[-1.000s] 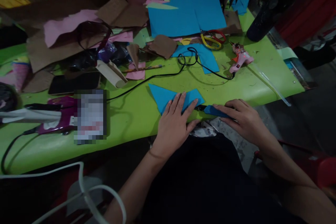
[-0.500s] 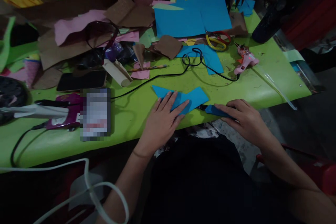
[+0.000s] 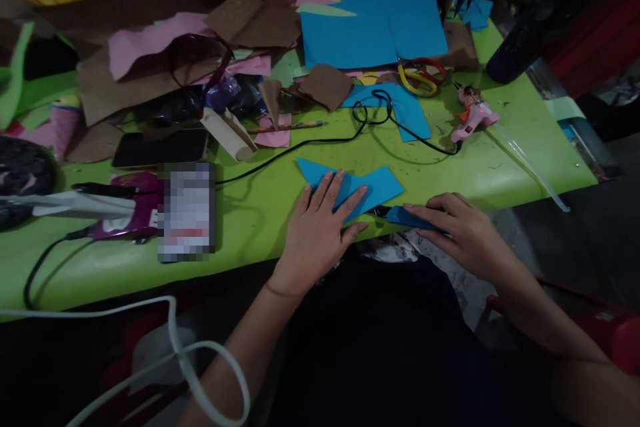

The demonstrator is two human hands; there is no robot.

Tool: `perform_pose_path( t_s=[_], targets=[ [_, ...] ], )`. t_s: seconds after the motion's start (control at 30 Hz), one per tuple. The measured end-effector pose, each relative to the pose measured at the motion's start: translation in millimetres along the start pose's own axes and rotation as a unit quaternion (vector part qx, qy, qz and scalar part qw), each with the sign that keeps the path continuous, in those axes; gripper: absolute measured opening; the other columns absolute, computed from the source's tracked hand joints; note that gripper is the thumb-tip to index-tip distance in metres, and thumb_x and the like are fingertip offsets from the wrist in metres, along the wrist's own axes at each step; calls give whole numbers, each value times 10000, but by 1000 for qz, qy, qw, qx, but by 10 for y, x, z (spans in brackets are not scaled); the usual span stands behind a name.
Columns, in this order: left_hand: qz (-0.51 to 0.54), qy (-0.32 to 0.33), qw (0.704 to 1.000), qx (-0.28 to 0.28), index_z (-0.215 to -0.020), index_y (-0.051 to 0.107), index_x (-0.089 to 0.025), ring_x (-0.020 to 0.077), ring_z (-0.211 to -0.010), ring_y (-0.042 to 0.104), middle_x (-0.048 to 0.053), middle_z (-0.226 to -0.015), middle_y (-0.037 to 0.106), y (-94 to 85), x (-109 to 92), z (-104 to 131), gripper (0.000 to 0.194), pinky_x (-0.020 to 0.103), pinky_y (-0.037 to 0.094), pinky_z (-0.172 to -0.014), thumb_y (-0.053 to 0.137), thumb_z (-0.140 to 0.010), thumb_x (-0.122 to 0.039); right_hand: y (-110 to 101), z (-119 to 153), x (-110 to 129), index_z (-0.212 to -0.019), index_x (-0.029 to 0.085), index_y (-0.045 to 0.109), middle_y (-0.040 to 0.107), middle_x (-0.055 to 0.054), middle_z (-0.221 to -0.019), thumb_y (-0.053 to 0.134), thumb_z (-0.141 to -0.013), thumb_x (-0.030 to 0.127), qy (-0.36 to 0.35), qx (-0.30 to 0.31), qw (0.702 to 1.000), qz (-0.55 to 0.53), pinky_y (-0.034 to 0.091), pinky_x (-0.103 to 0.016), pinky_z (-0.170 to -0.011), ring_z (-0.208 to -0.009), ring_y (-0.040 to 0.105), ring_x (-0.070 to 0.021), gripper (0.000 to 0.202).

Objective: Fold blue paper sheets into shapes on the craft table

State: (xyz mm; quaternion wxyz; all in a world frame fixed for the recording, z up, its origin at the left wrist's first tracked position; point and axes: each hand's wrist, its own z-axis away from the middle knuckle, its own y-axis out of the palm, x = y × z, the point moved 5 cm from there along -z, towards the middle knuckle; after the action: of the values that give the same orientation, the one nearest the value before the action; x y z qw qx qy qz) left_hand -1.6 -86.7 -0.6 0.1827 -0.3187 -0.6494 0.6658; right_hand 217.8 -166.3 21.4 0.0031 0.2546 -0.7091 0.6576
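On the green worktop [image 3: 260, 213], the left hand [image 3: 320, 230] lay spread over angular blue paper [image 3: 377, 187] — the right hand [image 3: 463, 227], just rightward, pinched a slim blue tool [image 3: 407, 217] crosswise, dark tip [image 3: 381, 211] towards the paper.

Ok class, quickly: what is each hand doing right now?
Left hand: open, laid over the blue paper.
Right hand: closed, holding a blue-handled tool.

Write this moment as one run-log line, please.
left hand: flat on blue paper | right hand: holding dark-tipped blue tool beside paper | nearby: pink glue gun on green table
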Motion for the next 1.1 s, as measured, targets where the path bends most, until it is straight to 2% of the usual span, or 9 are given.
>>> perform_pose_path(
  t_s=[0.17,0.33,0.4,0.5,0.6,0.7,1.1],
  targets=[
    [-3,-15,1000,-11,-1554,361,-336,322,-1541,247,103,-1666,274,15,-45,-18,617,572,245,-1220,451,-982,-548,11,-25,70,-1391,220,578,623,-113,-1037,530,-997,264,-5,-1,1000,5,518,-396,-785,-931,593,-255,399],
    [2,-40,999,-15,-1567,342,-298,345,-1543,229,138,-1660,280,12,-95,-90,678,637,200,-1212,393,-972,-618,51,-126,158,-1373,208,590,636,-121,-1045,525,-992,248,-17,-6,1000,22,526,-415,-783,-935,596,-267,389],
    [16,-39,999,-8,-1578,316,-285,337,-1546,223,130,-1662,275,-19,-62,-93,671,630,210,-1215,366,-988,-599,53,-150,157,-1369,215,592,638,-121,-1048,522,-994,258,-14,-5,1000,21,528,-416,-783,-940,595,-268,384],
    [38,-17,999,5,-1582,292,-319,313,-1554,207,73,-1677,249,-101,58,-45,574,614,232,-1219,319,-1034,-487,46,-158,142,-1375,222,589,637,-121,-1044,516,-999,276,-17,-2,1000,23,523,-417,-779,-933,589,-267,387],
    [28,-19,999,21,-1550,355,-368,306,-1555,203,39,-1674,262,-163,230,31,507,636,222,-1215,326,-1045,-397,41,-155,123,-1375,211,595,628,-124,-1037,516,-1000,284,-22,3,999,23,512,-415,-775,-933,585,-273,391],
    [7,-17,999,42,-1533,390,-370,305,-1556,199,48,-1675,255,-155,321,78,492,649,213,-1208,326,-1046,-391,36,-154,105,-1369,212,602,625,-125,-1042,521,-999,293,-23,6,1000,13,504,-411,-777,-943,589,-274,387],
    [-1,-18,999,39,-1533,388,-368,294,-1554,210,57,-1676,257,-113,316,86,489,627,250,-1201,341,-1046,-379,100,-221,230,-1395,240,575,636,-118,-1067,530,-995,263,-46,28,998,-16,519,-407,-787,-956,599,-265,403]
  ],
)
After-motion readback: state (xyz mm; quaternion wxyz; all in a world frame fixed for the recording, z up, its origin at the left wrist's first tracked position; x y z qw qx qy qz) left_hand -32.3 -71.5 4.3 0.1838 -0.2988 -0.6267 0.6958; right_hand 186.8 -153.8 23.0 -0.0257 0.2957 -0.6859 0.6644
